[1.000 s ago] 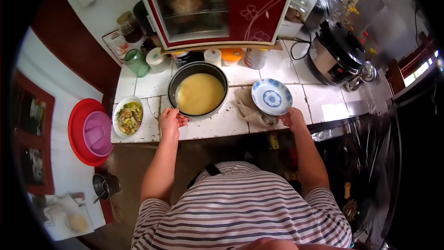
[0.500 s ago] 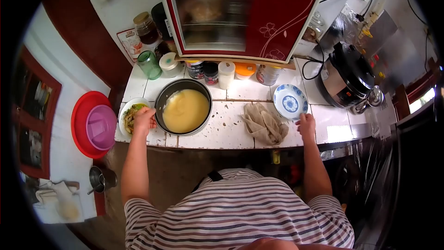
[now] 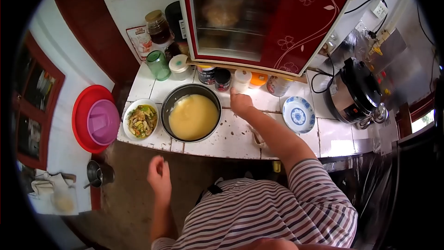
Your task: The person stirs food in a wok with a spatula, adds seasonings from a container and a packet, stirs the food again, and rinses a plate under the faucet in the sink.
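My right hand [image 3: 241, 103] reaches across the counter to the white lidded jar [image 3: 242, 80] in the row at the back. Its fingertips are at the jar's lower front; whether they grip it I cannot tell. My left hand [image 3: 159, 176] hangs in front of the counter edge, fingers loosely bent and apart, holding nothing. Nearest to it are a white bowl of cooked vegetables [image 3: 141, 119] and a dark pot [image 3: 165, 106] holding a smooth pale-yellow mixture [image 3: 193, 117]. My right forearm covers most of the beige cloth [image 3: 259, 138].
A blue-patterned plate [image 3: 299, 114] lies right of my arm. A black-lidded electric cooker [image 3: 354, 92] stands at the right end. Several jars, including a green glass one [image 3: 158, 66], line the back below a red cabinet [image 3: 296, 23]. Red [image 3: 79, 120] and purple basins [image 3: 104, 122] are at left.
My right hand has left the plate's edge and moved left and back to the white jar. My left hand has left the vegetable bowl and drawn down off the counter. The view has shifted.
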Motion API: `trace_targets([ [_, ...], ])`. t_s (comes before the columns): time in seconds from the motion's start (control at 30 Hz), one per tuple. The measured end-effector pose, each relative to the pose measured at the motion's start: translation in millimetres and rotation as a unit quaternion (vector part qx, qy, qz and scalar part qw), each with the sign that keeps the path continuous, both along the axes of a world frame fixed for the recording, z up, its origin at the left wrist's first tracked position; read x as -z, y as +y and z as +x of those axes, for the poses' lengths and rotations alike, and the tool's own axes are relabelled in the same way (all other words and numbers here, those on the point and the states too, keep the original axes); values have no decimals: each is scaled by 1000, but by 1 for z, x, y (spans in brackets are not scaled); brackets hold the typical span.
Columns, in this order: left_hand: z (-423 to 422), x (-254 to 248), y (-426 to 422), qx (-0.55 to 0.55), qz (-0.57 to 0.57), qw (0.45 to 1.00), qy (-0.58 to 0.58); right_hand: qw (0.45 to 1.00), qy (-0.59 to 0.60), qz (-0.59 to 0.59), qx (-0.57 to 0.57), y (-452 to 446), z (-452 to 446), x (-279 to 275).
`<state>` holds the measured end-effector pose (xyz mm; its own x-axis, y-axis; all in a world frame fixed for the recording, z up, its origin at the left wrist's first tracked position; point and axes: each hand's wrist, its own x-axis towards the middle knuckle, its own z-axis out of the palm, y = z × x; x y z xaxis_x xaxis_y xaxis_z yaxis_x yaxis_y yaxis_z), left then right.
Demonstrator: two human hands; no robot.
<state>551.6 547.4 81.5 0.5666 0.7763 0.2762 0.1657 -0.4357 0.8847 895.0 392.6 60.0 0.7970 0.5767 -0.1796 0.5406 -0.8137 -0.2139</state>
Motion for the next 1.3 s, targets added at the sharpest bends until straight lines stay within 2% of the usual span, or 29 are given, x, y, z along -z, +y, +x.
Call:
trace_targets([
  [0.07, -35, 31, -14, -12, -73, 997, 28, 1000, -12, -6, 13, -1, 0, -3],
  [0.1, -52, 56, -17, -12, -24, 998, 53, 1000, -13, -8, 12, 3, -1, -4],
  [0.17, -62, 49, -41, -5, -46, 992, 121, 984, -115, 128, -43, 14, -1, -6],
  [0.2, -65, 52, -49, -5, -45, 992, 120, 984, -116, 129, -43, 22, 0, -6],
  [0.27, -68, 58, -58, 44, -105, 977, 183, 947, -271, 169, -47, 42, 4, -7],
  [0.33, -60, 51, -63, 65, -107, 975, 182, 954, -272, 130, 6, 53, 10, -12],
  [0.4, -59, 46, -61, 82, -110, 974, 181, 987, -135, 79, 37, 59, 17, -24],
  [0.67, -51, 53, -51, 127, -181, 966, 131, 988, -86, 87, 93, 73, 27, -19],
  [0.8, -32, 62, -54, 178, -196, 953, 145, 997, -70, 41, 18, 40, -1, -39],
  [0.87, -15, 56, -57, 269, -123, 941, 162, 998, -53, 23, -35, 14, -16, -50],
  [0.93, 11, 42, -63, 325, -38, 937, 119, 995, -88, 54, -18, -21, -28, -46],
  [1.0, 46, 30, -72, 340, 94, 935, 38, 991, -68, 98, 54, -53, -57, -72],
  [1.07, 86, -1, -90, 331, 187, 925, -1, 987, -61, 107, 100, -78, -94, -97],
  [1.13, 120, -27, -112, 345, 253, 904, -22, 977, -67, 169, 112, -98, -130, -100],
  [1.2, 137, -19, -140, 409, 138, 898, -83, 968, -66, 162, 181, -112, -166, -100],
  [1.27, 137, -12, -153, 447, 157, 878, -70, 955, -72, 196, 211, -128, -189, -108],
  [1.3, 133, -11, -161, 480, 131, 864, -75, 956, -91, 178, 215, -136, -198, -108],
])
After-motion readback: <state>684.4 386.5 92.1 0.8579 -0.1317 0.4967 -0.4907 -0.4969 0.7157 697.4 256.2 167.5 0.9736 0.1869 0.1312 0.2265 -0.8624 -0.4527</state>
